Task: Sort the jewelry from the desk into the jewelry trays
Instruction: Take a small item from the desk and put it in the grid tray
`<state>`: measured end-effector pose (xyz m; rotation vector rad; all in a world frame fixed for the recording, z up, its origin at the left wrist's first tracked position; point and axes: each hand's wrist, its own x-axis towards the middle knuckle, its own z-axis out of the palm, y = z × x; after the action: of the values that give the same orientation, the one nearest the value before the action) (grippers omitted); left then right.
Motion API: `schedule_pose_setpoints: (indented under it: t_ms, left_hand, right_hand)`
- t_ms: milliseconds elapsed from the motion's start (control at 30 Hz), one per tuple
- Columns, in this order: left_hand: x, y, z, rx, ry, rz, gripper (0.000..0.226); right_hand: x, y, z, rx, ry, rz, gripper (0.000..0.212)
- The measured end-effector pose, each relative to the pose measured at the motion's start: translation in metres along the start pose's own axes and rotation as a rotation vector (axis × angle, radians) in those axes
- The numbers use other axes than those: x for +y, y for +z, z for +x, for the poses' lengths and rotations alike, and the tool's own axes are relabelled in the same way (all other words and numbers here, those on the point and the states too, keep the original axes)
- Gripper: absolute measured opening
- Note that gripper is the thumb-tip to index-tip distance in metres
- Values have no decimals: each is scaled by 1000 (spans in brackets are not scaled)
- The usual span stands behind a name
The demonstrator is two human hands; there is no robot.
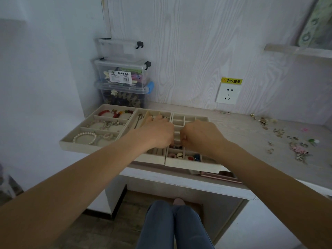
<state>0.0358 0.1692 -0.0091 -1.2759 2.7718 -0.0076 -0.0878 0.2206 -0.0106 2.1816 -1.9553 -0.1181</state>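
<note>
Three beige velvet-lined jewelry trays [115, 139] sit side by side at centre frame, left of middle on the pale wood-grain tabletop [239, 126], so I can sort by type. As I see it, the left one holds bracelets in three rows, including a white pearl bracelet [84, 138]; the middle one holds chains; the right one has small square cells with coloured rings.

Both my hands meet over the seam between the middle and right trays. My left hand [158, 132] lies knuckles up, fingers curled down; I cannot tell what it pinches. My right hand [201, 135] is curled like a loose fist, fingertips hidden, probably setting a small piece into a cell.

Many small loose pieces of unsorted jewelry [287, 139] lie scattered at right of frame, well apart from the trays; too small to count.

Three clear plastic storage boxes [122, 74] stand stacked at upper left, behind the trays.
</note>
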Motion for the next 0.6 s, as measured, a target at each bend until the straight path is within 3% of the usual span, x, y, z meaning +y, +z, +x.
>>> schedule_pose_setpoints:
  t_ms: [267,400,600]
  left_hand:
    - [-2,0,3,36,17,-11,29]
    - [-4,1,4,25,30,-13,30]
    - [-6,0,2,20,73,-17,33]
  right_hand:
    - [-8,-3,3,-35,-127,-137,20]
    - [-3,-6,5,-137,-113,-70,36]
    - [7,-1,0,-114,-24,105,27]
